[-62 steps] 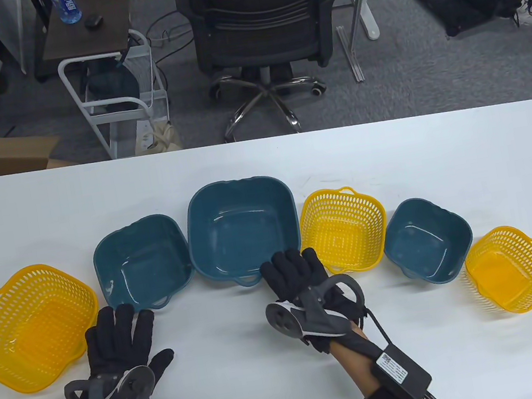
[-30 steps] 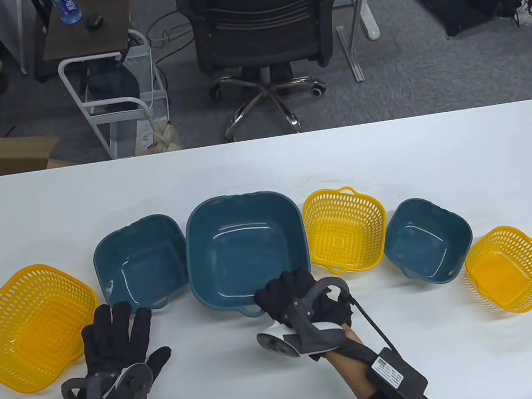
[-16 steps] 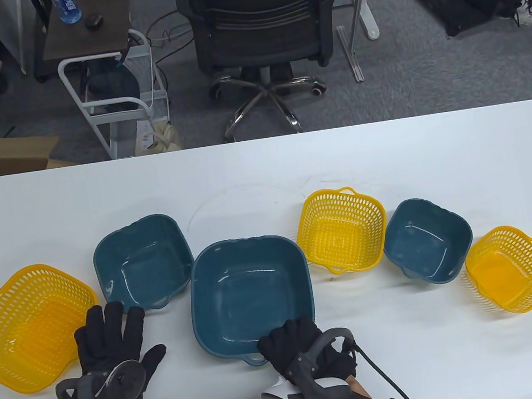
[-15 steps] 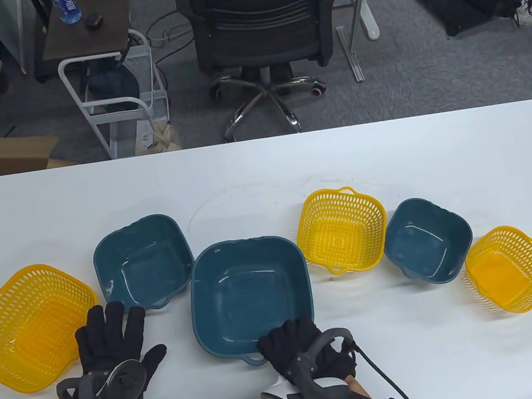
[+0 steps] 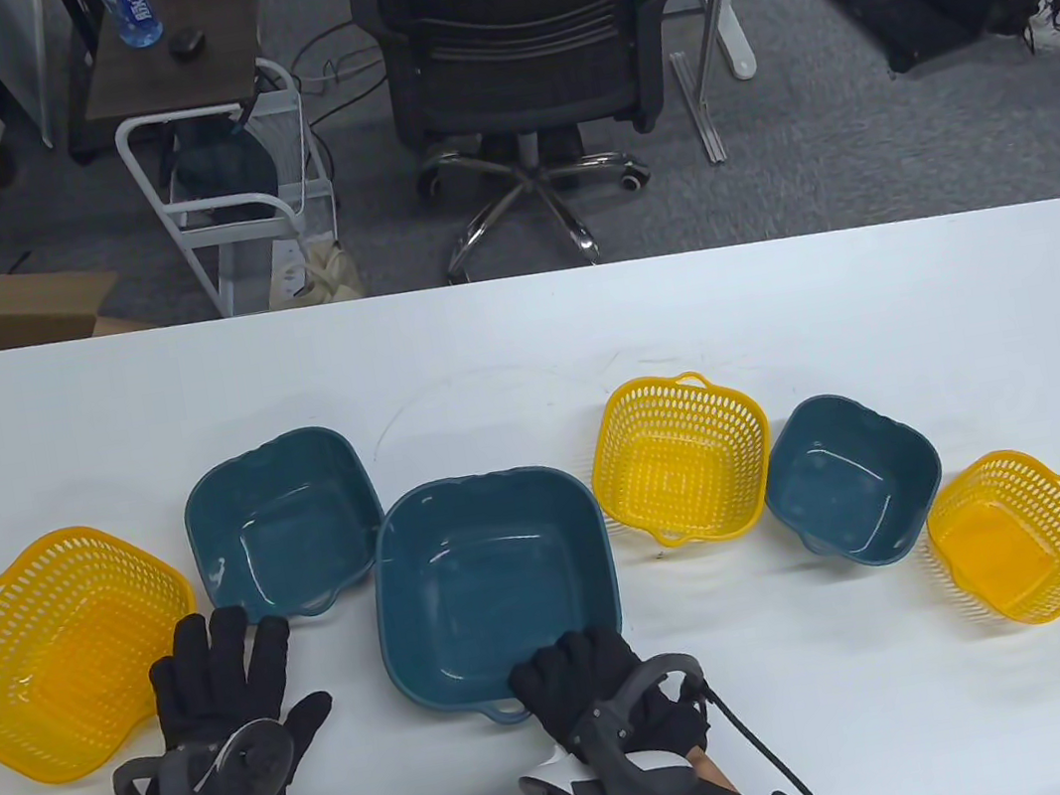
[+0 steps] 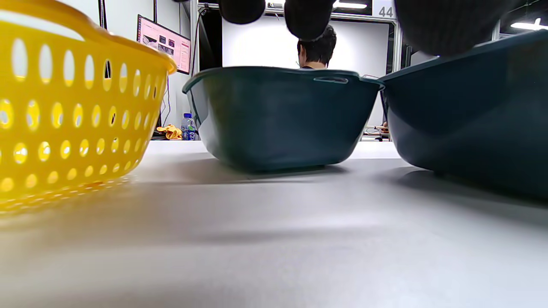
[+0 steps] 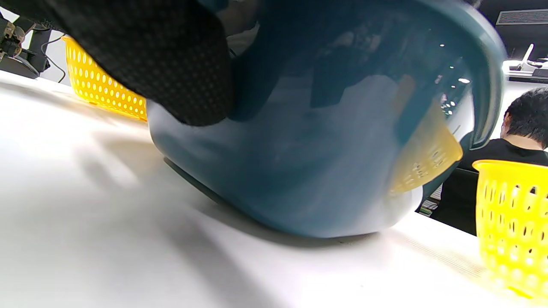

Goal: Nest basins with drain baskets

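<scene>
On table: 3 basins | 3 baskets | right hand grasping largest basin | left hand released

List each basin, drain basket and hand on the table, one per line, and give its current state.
Large basin: upright, empty, near rim gripped.
Medium basin: upright, empty, not held.
Small basin: upright, empty.
Large basket: upright, empty, not nested.
Medium basket: upright, empty.
Small basket: upright, empty.
Right hand: grips the large basin's rim.
Left hand: open, flat, holds nothing.

Grey carpet, black office chair – perhaps mesh-backed, white cart
</scene>
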